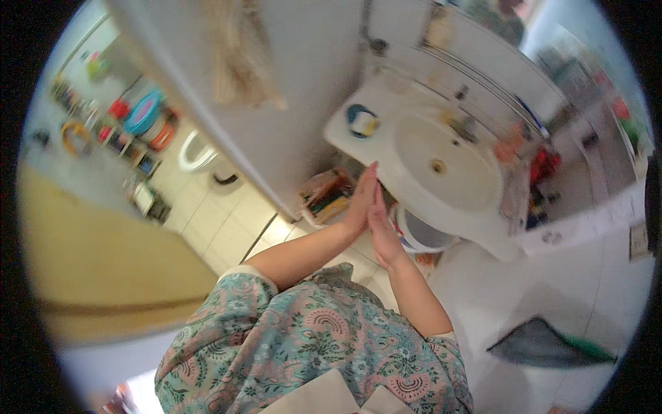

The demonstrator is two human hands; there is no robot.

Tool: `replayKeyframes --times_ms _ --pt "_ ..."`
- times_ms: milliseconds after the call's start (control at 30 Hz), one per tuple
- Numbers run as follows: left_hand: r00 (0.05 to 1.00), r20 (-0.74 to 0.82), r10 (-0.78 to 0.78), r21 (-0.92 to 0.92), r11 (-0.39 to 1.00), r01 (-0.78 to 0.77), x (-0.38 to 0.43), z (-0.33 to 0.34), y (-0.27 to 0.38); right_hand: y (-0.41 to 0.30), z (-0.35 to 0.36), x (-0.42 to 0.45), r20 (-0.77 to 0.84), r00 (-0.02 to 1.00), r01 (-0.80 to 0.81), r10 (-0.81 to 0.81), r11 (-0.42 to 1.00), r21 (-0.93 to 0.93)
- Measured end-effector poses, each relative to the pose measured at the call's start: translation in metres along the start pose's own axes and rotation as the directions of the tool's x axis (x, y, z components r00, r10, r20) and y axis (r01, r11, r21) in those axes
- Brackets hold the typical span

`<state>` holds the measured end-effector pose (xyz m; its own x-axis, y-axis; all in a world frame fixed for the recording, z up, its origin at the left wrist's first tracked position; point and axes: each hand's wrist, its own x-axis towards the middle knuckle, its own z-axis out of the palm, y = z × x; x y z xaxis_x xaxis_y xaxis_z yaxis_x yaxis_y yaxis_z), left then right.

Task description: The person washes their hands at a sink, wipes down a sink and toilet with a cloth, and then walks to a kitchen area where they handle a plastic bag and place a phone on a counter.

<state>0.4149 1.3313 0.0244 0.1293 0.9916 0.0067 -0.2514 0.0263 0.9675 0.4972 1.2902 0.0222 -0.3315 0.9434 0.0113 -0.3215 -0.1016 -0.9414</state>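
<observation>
My left hand (pixel 360 199) and my right hand (pixel 384 227) are pressed palm to palm, fingers extended, near the front edge of a white washbasin (pixel 447 160). No object shows between them. The basin has a drain in its bowl and a metal faucet (pixel 462 128) at its back edge. On the counter at the basin's left lies a blue dish (pixel 362 121) with a pale yellow and white piece in it, perhaps soap.
Below the basin stand a white bucket (pixel 424 230) and a basket of mixed items (pixel 327 196). A wall edge (pixel 227 139) separates a tiled room with a toilet (pixel 196 151) and a blue basin (pixel 143 114). A yellow door panel (pixel 114 248) is at left.
</observation>
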Motion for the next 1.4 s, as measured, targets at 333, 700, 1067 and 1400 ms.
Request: replayKeyframes --times_ms 333,700,1067,1400 --pt "0.936 -0.320 0.148 -0.001 0.988 -0.157 -0.050 -0.097 0.014 0.007 0.120 0.041 0.208 0.968 -0.127 0.143 0.988 -0.089" --pt "0.658 -0.727 0.196 0.023 0.965 -0.262 -0.095 -0.361 0.056 0.113 0.350 0.142 0.471 0.815 -0.306 0.336 0.941 -0.141" --pt "0.695 -0.719 0.006 -0.145 0.977 -0.158 -0.079 -0.466 0.062 0.155 0.407 0.208 0.533 0.759 -0.239 0.375 0.921 -0.307" --pt "0.767 -0.634 0.099 -0.161 0.953 -0.257 0.016 -0.524 0.089 0.136 0.404 0.277 0.533 0.813 0.069 0.236 0.869 -0.490"
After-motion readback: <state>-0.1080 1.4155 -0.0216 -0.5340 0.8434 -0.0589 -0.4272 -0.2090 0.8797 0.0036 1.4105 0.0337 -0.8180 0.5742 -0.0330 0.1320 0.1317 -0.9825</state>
